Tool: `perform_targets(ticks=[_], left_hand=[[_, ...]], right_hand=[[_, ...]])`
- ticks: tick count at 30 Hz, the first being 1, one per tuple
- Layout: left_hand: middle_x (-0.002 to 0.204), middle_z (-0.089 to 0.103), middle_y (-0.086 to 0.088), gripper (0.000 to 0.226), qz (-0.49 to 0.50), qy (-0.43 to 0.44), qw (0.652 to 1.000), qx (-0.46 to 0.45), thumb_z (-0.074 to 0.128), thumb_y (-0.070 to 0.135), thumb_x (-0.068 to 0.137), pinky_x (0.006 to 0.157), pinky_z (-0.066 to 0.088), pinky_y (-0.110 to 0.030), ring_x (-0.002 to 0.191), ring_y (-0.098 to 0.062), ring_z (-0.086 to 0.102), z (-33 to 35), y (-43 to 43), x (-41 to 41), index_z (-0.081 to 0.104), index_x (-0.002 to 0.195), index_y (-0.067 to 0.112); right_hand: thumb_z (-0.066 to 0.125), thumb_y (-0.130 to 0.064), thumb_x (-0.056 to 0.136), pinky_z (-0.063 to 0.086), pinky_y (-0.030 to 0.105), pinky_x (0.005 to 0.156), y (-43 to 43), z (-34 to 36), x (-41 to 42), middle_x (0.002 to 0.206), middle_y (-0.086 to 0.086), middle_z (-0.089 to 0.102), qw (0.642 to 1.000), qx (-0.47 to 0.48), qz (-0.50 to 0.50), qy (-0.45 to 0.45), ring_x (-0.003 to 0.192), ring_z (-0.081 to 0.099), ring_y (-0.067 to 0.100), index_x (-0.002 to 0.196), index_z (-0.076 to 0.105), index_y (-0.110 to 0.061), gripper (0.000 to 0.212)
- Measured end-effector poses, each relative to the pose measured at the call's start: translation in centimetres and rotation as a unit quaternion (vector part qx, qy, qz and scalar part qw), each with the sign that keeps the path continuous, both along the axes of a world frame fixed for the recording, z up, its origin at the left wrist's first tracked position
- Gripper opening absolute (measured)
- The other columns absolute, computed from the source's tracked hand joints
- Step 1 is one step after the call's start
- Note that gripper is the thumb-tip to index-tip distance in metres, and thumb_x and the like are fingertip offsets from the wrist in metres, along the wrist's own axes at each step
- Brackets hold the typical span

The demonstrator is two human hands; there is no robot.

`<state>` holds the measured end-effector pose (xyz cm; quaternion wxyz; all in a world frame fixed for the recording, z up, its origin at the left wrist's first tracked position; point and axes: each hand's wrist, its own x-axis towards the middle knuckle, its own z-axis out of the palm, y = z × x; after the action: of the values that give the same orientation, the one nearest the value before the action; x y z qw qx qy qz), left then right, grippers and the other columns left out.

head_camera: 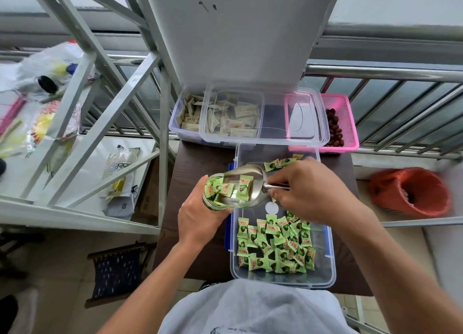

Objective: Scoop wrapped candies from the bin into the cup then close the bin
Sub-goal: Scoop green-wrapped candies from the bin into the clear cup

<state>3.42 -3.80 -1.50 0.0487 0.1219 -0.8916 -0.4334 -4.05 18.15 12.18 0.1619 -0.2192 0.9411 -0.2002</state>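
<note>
A clear plastic bin stands open on the dark table, with several green wrapped candies heaped in its near half. My left hand grips a clear cup tilted at the bin's left edge; green candies show inside it. My right hand holds the handle of a metal scoop, whose mouth lies against the cup's rim with candies sliding in it. The bin's clear lid rests on the containers behind.
Behind the bin a clear box of beige sachets and a pink basket of red dates stand against a metal railing. A white metal shelf frame rises at left. An orange waste basket sits at right.
</note>
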Motion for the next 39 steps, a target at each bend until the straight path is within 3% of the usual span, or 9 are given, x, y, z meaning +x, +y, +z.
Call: perform_targets(ticks=[4, 7, 10, 15, 19, 23, 29, 35, 39], left_hand=[[0.099, 0.069, 0.021, 0.067, 0.008, -0.002, 1.000, -0.003, 0.092, 0.044, 0.065, 0.080, 0.057, -0.034, 0.093, -0.001, 0.066, -0.2, -0.1, 0.1, 0.056, 0.122, 0.042], [0.099, 0.069, 0.021, 0.071, 0.018, -0.014, 1.000, -0.005, 0.091, 0.051, 0.064, 0.083, 0.057, -0.037, 0.094, -0.002, 0.066, -0.1, -0.2, 0.1, 0.055, 0.124, 0.040], [0.095, 0.062, 0.030, 0.073, 0.030, -0.013, 0.999, -0.013, 0.093, 0.047, 0.063, 0.084, 0.054, -0.029, 0.094, 0.000, 0.062, 0.1, 0.0, 0.1, 0.050, 0.122, 0.044], [0.116, 0.070, 0.013, 0.094, 0.061, -0.040, 0.997, -0.032, 0.094, 0.047, 0.060, 0.093, 0.056, -0.038, 0.109, -0.010, 0.066, -0.8, -0.3, 0.1, 0.051, 0.142, 0.031], [0.119, 0.071, 0.002, 0.098, 0.110, -0.034, 0.992, -0.045, 0.095, 0.045, 0.061, 0.091, 0.054, -0.033, 0.110, -0.019, 0.066, -0.4, -0.3, 0.0, 0.050, 0.146, 0.025], [0.120, 0.071, -0.003, 0.098, 0.135, -0.011, 0.989, -0.057, 0.096, 0.043, 0.060, 0.090, 0.052, -0.030, 0.109, -0.022, 0.067, 0.0, -0.3, -0.1, 0.052, 0.144, 0.021], [0.111, 0.072, -0.001, 0.089, 0.170, 0.001, 0.983, -0.076, 0.090, 0.057, 0.060, 0.083, 0.058, -0.037, 0.099, -0.023, 0.068, 0.5, -1.3, -0.3, 0.056, 0.136, 0.027], [0.111, 0.071, 0.004, 0.082, 0.198, 0.001, 0.979, -0.046, 0.091, 0.054, 0.061, 0.081, 0.052, -0.030, 0.101, -0.020, 0.067, 0.9, -1.0, -1.4, 0.058, 0.131, 0.029], [0.109, 0.072, -0.002, 0.088, 0.186, -0.025, 0.979, -0.084, 0.088, 0.059, 0.062, 0.086, 0.057, -0.044, 0.098, -0.027, 0.069, 1.3, 0.6, -1.6, 0.054, 0.137, 0.027]], right_hand=[[0.061, -0.026, 0.082, 0.043, 0.029, 0.051, -2.7, 2.4, -1.1, 0.062, 0.002, 0.060, 0.997, 0.080, 0.018, 0.007, 0.062, 0.058, 0.028, 0.074, 0.071, -0.015, 0.016], [0.063, -0.024, 0.079, 0.053, 0.032, 0.056, -3.1, 3.6, -1.3, 0.071, 0.003, 0.068, 0.994, 0.104, 0.027, 0.009, 0.067, 0.064, 0.028, 0.081, 0.075, -0.017, 0.014], [0.063, -0.026, 0.079, 0.059, 0.037, 0.060, -2.0, 4.4, -1.2, 0.076, 0.002, 0.073, 0.994, 0.110, 0.018, 0.003, 0.067, 0.066, 0.023, 0.087, 0.078, -0.020, 0.018], [0.071, -0.029, 0.085, 0.058, 0.032, 0.064, 1.2, 4.4, -1.7, 0.075, -0.008, 0.074, 0.996, 0.053, -0.065, -0.042, 0.067, 0.066, 0.009, 0.087, 0.082, -0.028, 0.011], [0.073, -0.027, 0.086, 0.041, 0.021, 0.049, 4.1, 0.7, -2.4, 0.060, -0.011, 0.066, 0.982, 0.052, -0.165, -0.072, 0.056, 0.061, 0.008, 0.084, 0.081, -0.029, 0.009], [0.073, -0.029, 0.080, 0.054, 0.029, 0.066, 6.3, -4.3, -1.9, 0.071, -0.002, 0.072, 0.963, 0.097, -0.216, -0.127, 0.072, 0.067, 0.019, 0.080, 0.081, -0.026, 0.008], [0.069, -0.033, 0.083, 0.057, 0.034, 0.075, 8.0, -8.3, -0.2, 0.075, 0.003, 0.073, 0.943, 0.104, -0.263, -0.178, 0.080, 0.068, 0.024, 0.079, 0.074, -0.020, 0.015], [0.061, -0.031, 0.085, 0.049, 0.031, 0.061, 7.6, -10.3, 0.2, 0.077, 0.007, 0.069, 0.935, 0.116, -0.261, -0.209, 0.072, 0.065, 0.025, 0.076, 0.067, -0.015, 0.019], [0.057, -0.033, 0.088, 0.051, 0.034, 0.061, 6.7, -11.5, 0.7, 0.076, 0.007, 0.067, 0.942, 0.110, -0.250, -0.195, 0.070, 0.064, 0.025, 0.079, 0.065, -0.014, 0.023]])
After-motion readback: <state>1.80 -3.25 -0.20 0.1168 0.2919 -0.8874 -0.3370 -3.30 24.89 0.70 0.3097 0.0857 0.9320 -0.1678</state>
